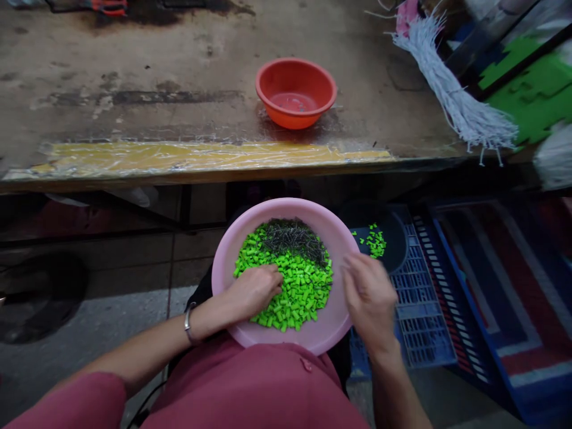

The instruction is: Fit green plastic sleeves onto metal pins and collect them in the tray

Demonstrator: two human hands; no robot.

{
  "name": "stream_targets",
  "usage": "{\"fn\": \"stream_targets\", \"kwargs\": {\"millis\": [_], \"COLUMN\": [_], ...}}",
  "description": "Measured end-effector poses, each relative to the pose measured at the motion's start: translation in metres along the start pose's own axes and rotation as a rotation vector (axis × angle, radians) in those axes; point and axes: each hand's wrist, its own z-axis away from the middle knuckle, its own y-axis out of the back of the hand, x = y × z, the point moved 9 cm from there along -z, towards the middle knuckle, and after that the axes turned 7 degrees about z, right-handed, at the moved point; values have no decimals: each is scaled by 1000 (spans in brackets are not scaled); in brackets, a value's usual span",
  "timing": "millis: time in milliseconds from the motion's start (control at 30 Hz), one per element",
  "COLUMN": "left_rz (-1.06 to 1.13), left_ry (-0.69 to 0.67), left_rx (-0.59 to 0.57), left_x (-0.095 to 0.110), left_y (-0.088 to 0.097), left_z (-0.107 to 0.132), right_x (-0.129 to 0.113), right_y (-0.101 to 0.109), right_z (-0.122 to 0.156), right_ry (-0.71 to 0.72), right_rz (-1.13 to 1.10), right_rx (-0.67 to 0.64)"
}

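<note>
A pink basin [227,250] sits on my lap, holding many small bright green plastic pieces [295,292]. At its far side a heap of thin dark metal pins [292,237] lies on top of the green pieces. My left hand [257,291] reaches in over the near left part of the pile, its fingers curled down among the green pieces; what they pinch is hidden. Just outside the basin's right rim, my right hand [370,292] is closed with thumb and fingers together, slightly blurred. Anything inside it is too small to make out.
A dark bucket [397,241] with some green pieces [374,241] stands beyond my right hand, by a blue plastic crate [422,316]. On the worn workbench [179,65] ahead are an orange-red bowl [296,89] and a bundle of white cords [451,89].
</note>
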Motion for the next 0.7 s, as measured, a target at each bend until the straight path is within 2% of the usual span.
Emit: {"fn": "stream_targets", "kwargs": {"millis": [100, 200, 300, 467, 600, 700], "left_rz": [-122, -265, -365, -397, -353, -322], "left_ry": [-128, -262, -289, -251, -245, -183], "left_rx": [20, 20, -5, -60, -65, -59], "left_x": [16, 25, 21, 16, 18, 15], "left_y": [-14, -29, -45, -58, -54, -48], "left_z": [0, 1, -2, -6, -4, -5], "right_x": [-27, -23, -23, -36, -39, -39], "right_y": [-53, -83, -92, -101, -105, -106], "right_z": [7, 19, 27, 34, 34, 34], "right_ry": [150, 183, 246, 356, 383, 381], "right_rz": [34, 266, 411, 438, 430, 402], "right_rx": [-369, -565, -604, -638, -627, -596]}}
